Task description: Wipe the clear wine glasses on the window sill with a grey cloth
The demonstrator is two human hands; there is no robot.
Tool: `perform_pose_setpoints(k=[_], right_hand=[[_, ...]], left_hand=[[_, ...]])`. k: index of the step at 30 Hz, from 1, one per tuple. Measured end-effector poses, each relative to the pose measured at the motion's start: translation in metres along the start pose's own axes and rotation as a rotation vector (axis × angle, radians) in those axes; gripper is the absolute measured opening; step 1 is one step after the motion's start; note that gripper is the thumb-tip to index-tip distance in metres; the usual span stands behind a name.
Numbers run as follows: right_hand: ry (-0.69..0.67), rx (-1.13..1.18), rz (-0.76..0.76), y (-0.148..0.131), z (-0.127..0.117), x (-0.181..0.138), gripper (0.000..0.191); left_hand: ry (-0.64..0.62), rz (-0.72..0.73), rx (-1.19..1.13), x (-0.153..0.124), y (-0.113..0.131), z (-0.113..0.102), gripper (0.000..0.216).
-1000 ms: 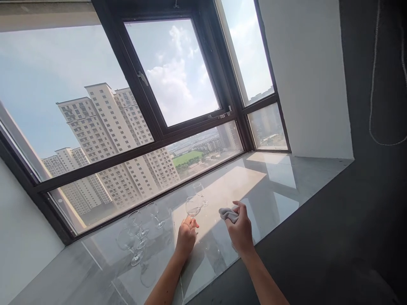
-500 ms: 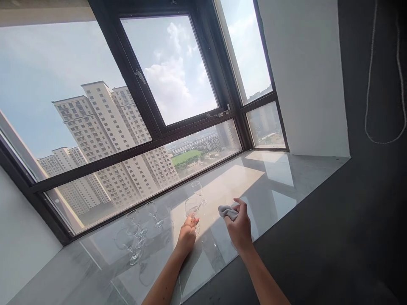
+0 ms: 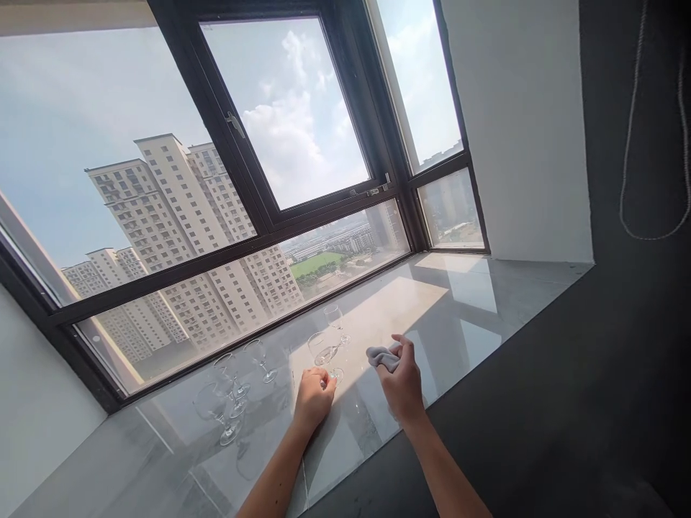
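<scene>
left hand [image 3: 313,394]: low over the window sill, knuckles up, fingers curled in toward the foot of the wine glass. the fingertips reach the foot, but i cannot tell whether they pinch it or only rest against it.
right hand [image 3: 402,385]: held just above the sill, to the right of the left hand, fingers clenched around a grey cloth.
grey cloth [image 3: 379,355]: bunched up, sticking out leftward past the right hand's fingertips, near the wine glass but apart from it.
wine glass [image 3: 319,348]: clear and stemmed, its foot down on the sill just ahead of the left hand, at the edge of the sunlit patch. the bowl sits a little left of the foot.
second glass [image 3: 335,319]: upright just behind the wine glass, closer to the window.
lone glass [image 3: 258,354]: upright further left, near the window frame.
glass cluster [image 3: 227,392]: several clear stemmed glasses close together at the far left, overlapping in view, so the count is hard to tell.
window sill [image 3: 475,309]: wide, glossy pale marble running under the window. it carries all the glasses and has a bright patch of sun in the middle.
window [image 3: 291,115]: dark frames. tall apartment blocks, a green field and cloudy sky show beyond the panes.
white wall [image 3: 529,129]: closes off the right end of the sill.
</scene>
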State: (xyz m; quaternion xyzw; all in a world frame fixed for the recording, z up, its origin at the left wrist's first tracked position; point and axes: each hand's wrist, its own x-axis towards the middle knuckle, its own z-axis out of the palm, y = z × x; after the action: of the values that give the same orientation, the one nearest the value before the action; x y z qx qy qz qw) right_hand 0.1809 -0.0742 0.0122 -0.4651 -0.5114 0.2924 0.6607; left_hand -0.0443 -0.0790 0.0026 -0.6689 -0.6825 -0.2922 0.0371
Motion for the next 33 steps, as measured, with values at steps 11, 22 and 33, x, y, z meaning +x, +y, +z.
perform_pose_setpoints(k=[11, 22, 33], right_hand=[[-0.022, -0.01, 0.018, 0.001, 0.001, -0.004, 0.051], [0.026, 0.002, 0.021, 0.0, -0.015, 0.005, 0.049], [0.015, -0.004, -0.008, -0.001, -0.006, -0.002, 0.049]], left_hand=[[-0.126, 0.236, -0.103, -0.007, 0.014, -0.007, 0.019], [-0.271, 0.24, -0.041, 0.002, 0.02, -0.002, 0.037], [-0.297, 0.202, -0.097, 0.018, 0.018, 0.008, 0.041]])
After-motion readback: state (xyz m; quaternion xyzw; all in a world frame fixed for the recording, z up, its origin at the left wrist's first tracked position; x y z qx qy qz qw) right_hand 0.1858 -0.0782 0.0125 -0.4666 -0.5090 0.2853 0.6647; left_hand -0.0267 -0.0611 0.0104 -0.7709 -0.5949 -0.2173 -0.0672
